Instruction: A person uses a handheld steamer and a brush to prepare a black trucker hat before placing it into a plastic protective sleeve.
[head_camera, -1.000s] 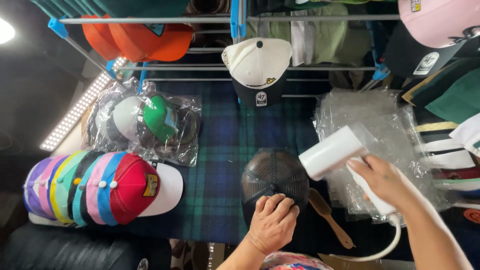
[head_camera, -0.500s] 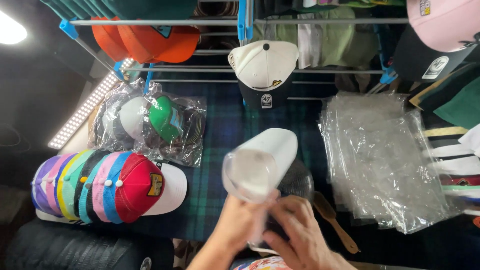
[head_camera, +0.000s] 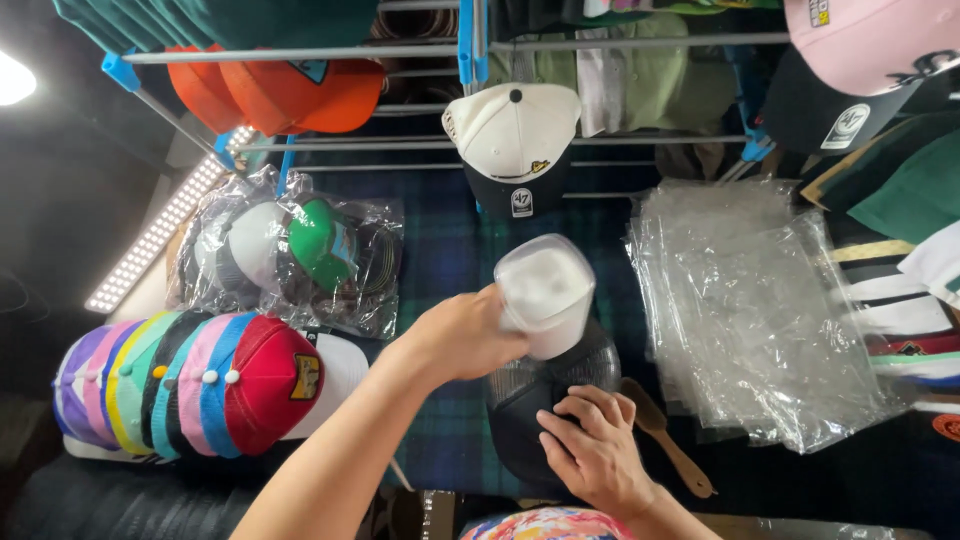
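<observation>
My left hand (head_camera: 465, 335) grips a white handheld appliance (head_camera: 545, 292) with a square plastic head, held just above a black mesh-backed cap (head_camera: 520, 405). The cap lies on a dark plaid cloth (head_camera: 445, 255). My right hand (head_camera: 597, 452) rests on the cap's near side with fingers curled on it, pressing it down. Part of the cap is hidden under the appliance and my right hand.
A wooden brush (head_camera: 672, 452) lies right of the cap. A stack of clear plastic bags (head_camera: 750, 320) is further right. A row of colourful caps (head_camera: 190, 385) and bagged caps (head_camera: 300, 250) sit left. More caps hang from a metal rack (head_camera: 515, 140). A light strip (head_camera: 160, 235) runs along the left.
The white appliance passed from my right hand to my left hand. My right hand came down onto the black cap, where the left hand was before.
</observation>
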